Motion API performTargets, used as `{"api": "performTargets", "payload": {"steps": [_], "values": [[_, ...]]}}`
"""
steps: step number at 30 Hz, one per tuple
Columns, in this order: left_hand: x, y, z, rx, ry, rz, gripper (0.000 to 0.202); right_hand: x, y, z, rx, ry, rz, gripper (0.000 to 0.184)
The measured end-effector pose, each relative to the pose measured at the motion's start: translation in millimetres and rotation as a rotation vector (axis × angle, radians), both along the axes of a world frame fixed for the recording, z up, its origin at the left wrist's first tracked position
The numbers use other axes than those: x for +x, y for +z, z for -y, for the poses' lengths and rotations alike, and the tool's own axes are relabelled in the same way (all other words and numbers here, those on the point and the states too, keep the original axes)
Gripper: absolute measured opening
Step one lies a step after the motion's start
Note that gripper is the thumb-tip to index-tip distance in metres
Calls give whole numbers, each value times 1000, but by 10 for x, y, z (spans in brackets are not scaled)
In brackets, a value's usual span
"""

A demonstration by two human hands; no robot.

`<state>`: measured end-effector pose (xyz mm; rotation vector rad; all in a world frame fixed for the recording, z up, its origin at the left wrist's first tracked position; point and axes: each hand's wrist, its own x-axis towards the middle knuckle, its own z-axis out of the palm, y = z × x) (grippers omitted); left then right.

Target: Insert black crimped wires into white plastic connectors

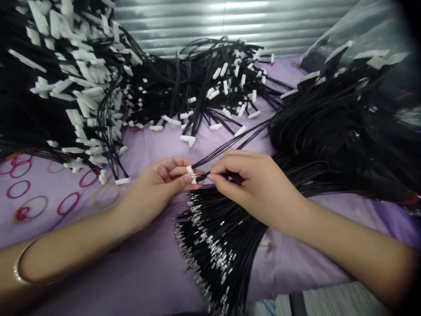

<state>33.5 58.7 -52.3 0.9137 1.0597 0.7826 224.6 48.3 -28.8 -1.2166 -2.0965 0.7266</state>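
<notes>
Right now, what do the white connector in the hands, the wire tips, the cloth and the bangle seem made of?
Connector: probably plastic; it looks opaque white and blocky.
Wire tips: likely bare metal, given their silvery glints.
Cloth: purple fabric, perhaps synthetic; it creases softly with a faint sheen.
Bangle: silvery and shiny, so probably metal, though plating is possible.

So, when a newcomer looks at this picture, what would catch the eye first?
Probably the big heap of black wires with white plastic ends, at upper left. Next comes, perhaps, the centre, where the left hand pinches a small white plastic connector and the right hand a thin black wire, above a fan of black wires with shiny metal tips.
</notes>
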Motion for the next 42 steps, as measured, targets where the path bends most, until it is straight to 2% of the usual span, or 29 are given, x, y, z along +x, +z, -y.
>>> {"api": "performTargets", "payload": {"steps": [5, 8, 13, 18, 25, 30, 37, 42], "values": [[-10, -20, -1, 30, -2, -57, 18, -4, -52, -71, -45, -60, 36, 11], [-13, -13, -8, 41, -32, -65, 15, 2, -62, -108, -61, -52, 29, 10], [-32, 23, -27, -29, -130, -86, 18, 0, -48, -118, -70, -26, 4, 9], [-43, 31, -31, -34, -130, -104, 20, 7, -37, -104, -88, -8, 3, 9], [-51, 33, -25, -43, -139, -83, 19, 19, -40, -99, 32, 20, 21, 7], [-63, 16, -35, -32, -174, -18, 17, 10, -48, -100, 59, 52, 16, 7], [-63, 4, -44, -23, -170, -78, 18, 17, -74, -78, 136, 58, 64, 7], [-51, 19, -49, -14, -173, -103, 18, -2, -86, -58, 93, 37, 66, 7]]}}
